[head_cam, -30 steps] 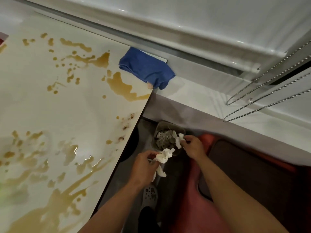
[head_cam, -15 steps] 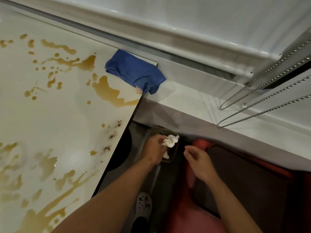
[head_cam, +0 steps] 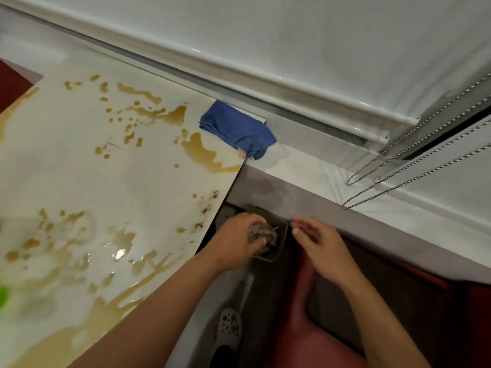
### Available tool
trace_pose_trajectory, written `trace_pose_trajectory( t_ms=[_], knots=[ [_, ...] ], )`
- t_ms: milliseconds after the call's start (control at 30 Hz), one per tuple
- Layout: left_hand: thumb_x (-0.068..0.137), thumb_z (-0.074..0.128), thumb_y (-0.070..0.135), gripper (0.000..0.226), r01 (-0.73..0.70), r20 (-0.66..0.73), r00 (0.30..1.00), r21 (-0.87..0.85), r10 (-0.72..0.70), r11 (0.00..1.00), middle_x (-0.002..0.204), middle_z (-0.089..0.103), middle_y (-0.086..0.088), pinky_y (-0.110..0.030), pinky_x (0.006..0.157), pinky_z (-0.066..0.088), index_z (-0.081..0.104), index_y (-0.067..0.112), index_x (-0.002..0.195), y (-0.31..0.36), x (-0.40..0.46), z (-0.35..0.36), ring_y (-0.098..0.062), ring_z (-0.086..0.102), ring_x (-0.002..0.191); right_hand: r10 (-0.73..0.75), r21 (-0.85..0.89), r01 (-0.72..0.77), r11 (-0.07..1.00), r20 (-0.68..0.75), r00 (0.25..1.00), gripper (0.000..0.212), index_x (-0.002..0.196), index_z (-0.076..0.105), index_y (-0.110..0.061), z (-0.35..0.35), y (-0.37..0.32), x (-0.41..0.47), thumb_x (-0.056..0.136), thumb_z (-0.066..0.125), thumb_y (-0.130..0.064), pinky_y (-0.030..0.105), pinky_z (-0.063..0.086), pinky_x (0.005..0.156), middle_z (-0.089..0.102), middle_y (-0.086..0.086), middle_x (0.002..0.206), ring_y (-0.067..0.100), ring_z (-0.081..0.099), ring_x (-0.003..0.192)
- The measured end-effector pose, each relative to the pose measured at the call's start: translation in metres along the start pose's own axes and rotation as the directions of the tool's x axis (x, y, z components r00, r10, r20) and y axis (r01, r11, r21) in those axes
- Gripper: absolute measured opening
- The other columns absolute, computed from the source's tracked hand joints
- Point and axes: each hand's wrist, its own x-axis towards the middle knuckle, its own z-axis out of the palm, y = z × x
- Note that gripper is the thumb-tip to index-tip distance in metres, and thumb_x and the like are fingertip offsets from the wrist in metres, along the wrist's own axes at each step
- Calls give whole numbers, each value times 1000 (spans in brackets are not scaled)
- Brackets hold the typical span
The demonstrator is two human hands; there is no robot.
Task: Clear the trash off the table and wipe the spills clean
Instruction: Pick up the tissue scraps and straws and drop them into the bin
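Observation:
The white table [head_cam: 79,181] is covered with brown spills [head_cam: 202,152] and a few dark crumbs [head_cam: 206,208] near its right edge. A blue cloth [head_cam: 239,128] lies bunched on the far right corner. Below the table's edge stands a small dark bin [head_cam: 281,245] with crumpled trash [head_cam: 267,235] in it. My left hand [head_cam: 236,240] reaches into the bin, its fingers spread and bent over the trash. The white tissue is out of sight. My right hand [head_cam: 318,240] hovers just right of the bin, fingers relaxed and holding nothing.
A white window sill [head_cam: 305,168] runs behind the bin, with bead chains [head_cam: 398,166] hanging over it at right. A red and dark seat [head_cam: 305,328] lies under my right arm. A perforated shoe [head_cam: 229,328] shows below. Something green [head_cam: 2,296] sits at the table's left edge.
My left hand went down into the bin with the white tissue, which no longer shows. My right hand let go of its tissue piece, drew back and opened beside the bin.

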Motion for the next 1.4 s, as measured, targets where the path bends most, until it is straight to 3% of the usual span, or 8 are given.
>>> trace_pose_trajectory(
  t_ms=[133, 400, 533, 633, 800, 1100, 1233, 1400],
  knots=[
    [89, 74, 33, 42, -29, -70, 997, 8, 30, 1000, 124, 64, 5, -29, 95, 52, 63, 26, 129, 3, -52, -46, -10, 60, 109, -84, -22, 86, 996, 82, 993, 26, 117, 68, -32, 22, -69, -22, 96, 68, -17, 12, 50, 87, 73, -14, 110, -3, 68, 102],
    [95, 68, 37, 36, 100, -167, 979, -99, -115, 990, 123, 61, 16, -28, 90, 53, 60, 30, 130, -44, -218, -103, -1, 61, 100, -165, -19, 175, 984, 252, 954, 25, 121, 67, -28, 106, -158, -98, 98, 66, -21, 32, 56, 95, 73, -9, 112, 14, 69, 104],
    [94, 69, 36, 34, 170, -232, 952, -136, -198, 976, 118, 63, 18, -25, 86, 55, 62, 31, 127, -77, -325, -117, 0, 63, 94, -192, -51, 226, 973, 368, 910, 26, 125, 66, -30, 162, -185, -154, 99, 65, -28, 22, 52, 94, 71, -15, 116, 0, 66, 106],
    [95, 68, 36, 32, 220, -285, 924, -145, -254, 965, 117, 64, 18, -23, 83, 55, 63, 31, 126, -104, -410, -126, 1, 64, 93, -202, -75, 260, 963, 437, 877, 26, 125, 66, -31, 212, -204, -204, 99, 64, -29, 19, 53, 90, 70, -17, 114, 0, 66, 101],
    [95, 68, 35, 30, 301, -387, 850, -199, -357, 933, 117, 65, 16, -22, 82, 56, 64, 30, 123, -152, -552, -137, 1, 66, 92, -230, -97, 341, 935, 566, 791, 23, 122, 67, -33, 299, -225, -290, 99, 64, -31, 29, 55, 92, 70, -17, 114, 6, 67, 99],
    [93, 71, 33, 25, 406, -512, 669, -355, -538, 842, 110, 68, 15, -23, 81, 56, 67, 28, 117, -250, -756, -117, 2, 66, 86, -234, -169, 461, 871, 682, 692, 24, 122, 68, -30, 428, -244, -411, 98, 66, -31, 15, 50, 83, 70, -16, 110, -1, 67, 95],
    [94, 70, 34, 26, 459, -504, 604, -414, -617, 786, 109, 67, 15, -12, 74, 48, 66, 30, 118, -281, -819, -93, 3, 65, 85, -186, -208, 489, 847, 746, 639, 27, 126, 66, -33, 477, -239, -448, 99, 63, -36, 14, 50, 84, 68, -20, 112, -6, 64, 95],
    [94, 70, 36, 30, 532, -457, 545, -459, -702, 712, 112, 64, 17, -20, 82, 50, 63, 32, 123, -303, -877, -51, 2, 62, 94, -136, -209, 531, 821, 832, 538, 29, 127, 66, -30, 531, -226, -486, 99, 63, -36, 20, 53, 88, 67, -17, 112, -5, 64, 97]
  ],
)
